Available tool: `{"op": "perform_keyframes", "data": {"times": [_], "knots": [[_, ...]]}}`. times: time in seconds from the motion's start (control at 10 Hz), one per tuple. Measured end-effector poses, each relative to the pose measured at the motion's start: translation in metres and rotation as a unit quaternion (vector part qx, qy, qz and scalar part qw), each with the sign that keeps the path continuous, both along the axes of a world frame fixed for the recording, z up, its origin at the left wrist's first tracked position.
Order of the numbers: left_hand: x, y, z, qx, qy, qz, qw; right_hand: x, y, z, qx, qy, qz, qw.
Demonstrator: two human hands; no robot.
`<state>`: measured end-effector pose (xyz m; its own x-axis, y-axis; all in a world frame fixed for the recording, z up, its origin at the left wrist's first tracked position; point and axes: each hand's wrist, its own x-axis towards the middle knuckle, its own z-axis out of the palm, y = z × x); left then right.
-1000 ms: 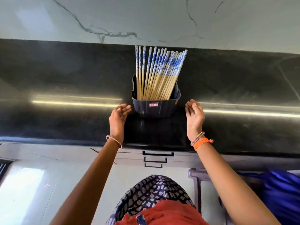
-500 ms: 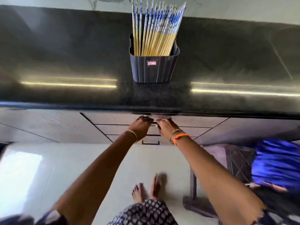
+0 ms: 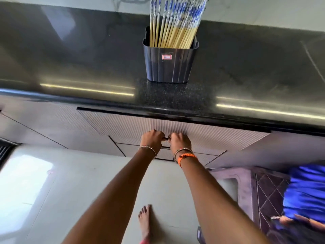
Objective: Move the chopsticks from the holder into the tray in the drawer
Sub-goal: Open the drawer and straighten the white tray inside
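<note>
A dark ribbed holder [image 3: 170,64] stands on the black counter [image 3: 73,55], full of several wooden chopsticks [image 3: 173,27] with blue-and-white tops. Below the counter edge, the top drawer front [image 3: 211,132] is pale and ribbed and has come out a little. My left hand [image 3: 151,139] and my right hand [image 3: 179,141] are side by side, both closed on the drawer's dark bar handle [image 3: 166,138]. The drawer's inside and the tray are hidden.
More drawer fronts [image 3: 140,148] sit below the top one. A dark stool or low table [image 3: 246,187] and a person in blue [image 3: 306,192] are at the right on the floor. My bare foot [image 3: 145,222] stands on the pale tiles.
Both hands dropped from beside the holder to the drawer handle and closed on it. The drawer front now stands slightly out from the cabinet.
</note>
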<state>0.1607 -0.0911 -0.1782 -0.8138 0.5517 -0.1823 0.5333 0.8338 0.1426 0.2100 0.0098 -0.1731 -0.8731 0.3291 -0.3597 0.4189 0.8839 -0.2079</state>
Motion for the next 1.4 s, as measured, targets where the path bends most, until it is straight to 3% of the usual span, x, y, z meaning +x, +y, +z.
{"op": "perform_keyframes", "data": {"times": [0.3, 0.4, 0.5, 0.6, 0.7, 0.8, 1.0, 1.4], "knots": [[0.051, -0.03, 0.015, 0.019, -0.039, 0.002, 0.999, 0.06, -0.034, 0.022, -0.025, 0.057, -0.005, 0.998], [0.076, -0.044, 0.035, 0.133, -0.025, -0.013, 0.991, 0.082, -0.043, 0.045, -0.015, 0.103, 0.045, 0.994], [0.099, -0.058, 0.067, 0.282, 0.116, -0.054, 0.951, 0.115, -0.047, 0.078, -0.013, 0.38, 0.129, 0.916], [0.102, -0.056, 0.088, 0.221, 0.087, -0.04, 0.971, 0.126, -0.035, 0.087, -0.02, 0.37, 0.067, 0.926], [0.11, -0.051, 0.096, 0.11, -0.144, -0.008, 0.983, 0.127, -0.022, 0.095, -0.133, 0.058, -0.01, 0.989], [0.103, -0.051, 0.101, 0.091, -0.211, 0.005, 0.973, 0.113, -0.012, 0.097, -0.185, -0.042, -0.026, 0.982], [0.14, -0.068, 0.109, 0.047, -0.256, -0.016, 0.965, 0.14, -0.03, 0.102, -0.207, -0.118, -0.022, 0.971], [0.226, -0.113, 0.109, 0.015, -0.298, -0.061, 0.953, 0.228, -0.083, 0.111, -0.136, -0.15, 0.058, 0.978]]}}
